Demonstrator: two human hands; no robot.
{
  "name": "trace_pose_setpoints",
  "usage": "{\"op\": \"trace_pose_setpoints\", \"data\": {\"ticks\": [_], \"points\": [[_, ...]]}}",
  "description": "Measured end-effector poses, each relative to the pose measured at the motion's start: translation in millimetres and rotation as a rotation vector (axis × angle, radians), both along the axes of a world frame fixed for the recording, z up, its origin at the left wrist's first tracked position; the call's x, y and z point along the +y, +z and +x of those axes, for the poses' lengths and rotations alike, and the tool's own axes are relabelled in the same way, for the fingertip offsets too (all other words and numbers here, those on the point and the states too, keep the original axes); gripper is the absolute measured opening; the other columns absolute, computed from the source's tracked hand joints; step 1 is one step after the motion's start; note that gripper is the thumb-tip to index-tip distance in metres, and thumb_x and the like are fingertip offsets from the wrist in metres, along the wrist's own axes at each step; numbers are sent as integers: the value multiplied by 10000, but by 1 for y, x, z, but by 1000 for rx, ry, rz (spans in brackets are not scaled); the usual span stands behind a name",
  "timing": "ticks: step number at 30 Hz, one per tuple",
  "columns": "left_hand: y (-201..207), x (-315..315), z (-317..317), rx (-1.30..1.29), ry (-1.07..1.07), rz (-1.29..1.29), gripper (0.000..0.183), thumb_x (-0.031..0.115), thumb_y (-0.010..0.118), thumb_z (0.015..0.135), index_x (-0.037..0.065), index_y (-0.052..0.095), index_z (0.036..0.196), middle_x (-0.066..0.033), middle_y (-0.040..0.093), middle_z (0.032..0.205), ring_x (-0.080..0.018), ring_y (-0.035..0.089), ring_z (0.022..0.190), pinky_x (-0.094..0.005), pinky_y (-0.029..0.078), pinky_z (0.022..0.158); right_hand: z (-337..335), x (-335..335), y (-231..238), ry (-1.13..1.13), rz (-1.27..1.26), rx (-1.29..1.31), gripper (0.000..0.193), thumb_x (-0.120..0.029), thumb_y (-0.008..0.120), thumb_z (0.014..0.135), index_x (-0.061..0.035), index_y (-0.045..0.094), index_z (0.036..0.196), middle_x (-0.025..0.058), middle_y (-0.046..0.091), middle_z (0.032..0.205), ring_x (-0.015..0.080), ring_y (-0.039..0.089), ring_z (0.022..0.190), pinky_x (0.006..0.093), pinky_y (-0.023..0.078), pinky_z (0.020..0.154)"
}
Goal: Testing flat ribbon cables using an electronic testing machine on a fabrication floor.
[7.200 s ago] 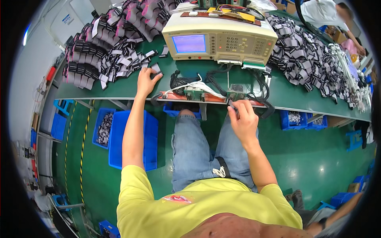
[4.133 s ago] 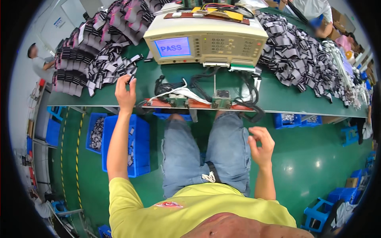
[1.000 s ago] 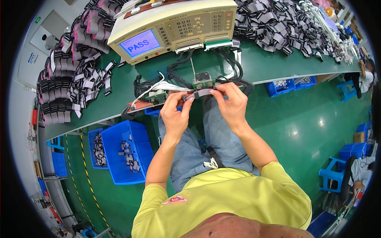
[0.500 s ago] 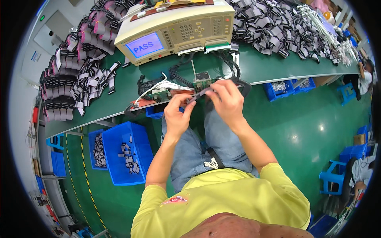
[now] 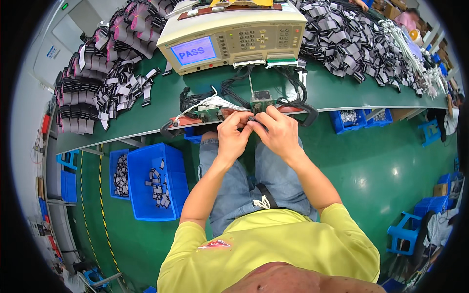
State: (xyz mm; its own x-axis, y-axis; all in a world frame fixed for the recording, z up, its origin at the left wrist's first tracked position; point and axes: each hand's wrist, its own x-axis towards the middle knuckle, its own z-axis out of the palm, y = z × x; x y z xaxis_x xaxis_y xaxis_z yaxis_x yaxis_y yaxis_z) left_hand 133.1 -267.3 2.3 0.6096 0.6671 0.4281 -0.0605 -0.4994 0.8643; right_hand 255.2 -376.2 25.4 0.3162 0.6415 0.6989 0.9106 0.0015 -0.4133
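Observation:
My left hand (image 5: 234, 136) and my right hand (image 5: 279, 131) meet at the bench's front edge, fingertips pinched together. Between them shows the dark end of a short ribbon cable (image 5: 251, 118); the fingers hide most of it. Just beyond my right hand's fingertips stands a green test fixture (image 5: 261, 100) with a dark top. A second green board (image 5: 209, 114), with white and black wires, sits to the left of my hands. Behind them is a beige tester (image 5: 234, 39) with a lit screen, its black cables leading down toward the fixtures.
Grey ribbon cables (image 5: 342, 44) with black ends are heaped at the right, and stacked bundles (image 5: 77, 100) at the left. Black clamps (image 5: 309, 116) grip the bench edge. A large blue bin (image 5: 183, 188) holds loose cables on the floor. A blue stool (image 5: 404, 233) stands at right.
My hands have come closer together; the ribbon cable that stretched between them is now mostly hidden in the fingers. The view has shifted slightly, and the screen reads the same.

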Motion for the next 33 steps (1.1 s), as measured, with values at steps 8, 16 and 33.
{"op": "trace_pose_setpoints", "data": {"ticks": [8, 16, 33], "points": [[-6, -2, 6, -33, 54, -9, 207, -4, 787, 903, -26, 717, 1097, -116, 778, 945, -147, 742, 770, -282, 601, 715, 3, 4, 6, -24, 12, 78, 145, -205, 822, 853, -90, 754, 909, 42, 600, 762, 270, 639, 611, 393, 475, 522], [0, -4, 3, -20, 94, 70, 184, 13, 810, 889, -23, 707, 1038, -108, 767, 893, -155, 740, 745, -287, 594, 685, -1, 4, 4, -64, 55, 98, 112, -201, 784, 887, -116, 713, 871, 41, 578, 773, 283, 632, 602, 404, 464, 507], [-5, 7, 10, -10, 92, 97, 187, -25, 790, 878, -29, 725, 1053, -93, 762, 898, -133, 731, 761, -269, 582, 707, -3, 11, 3, -128, 32, 83, 129, -205, 777, 899, -115, 699, 850, 44, 579, 769, 287, 641, 597, 405, 478, 510]]}}
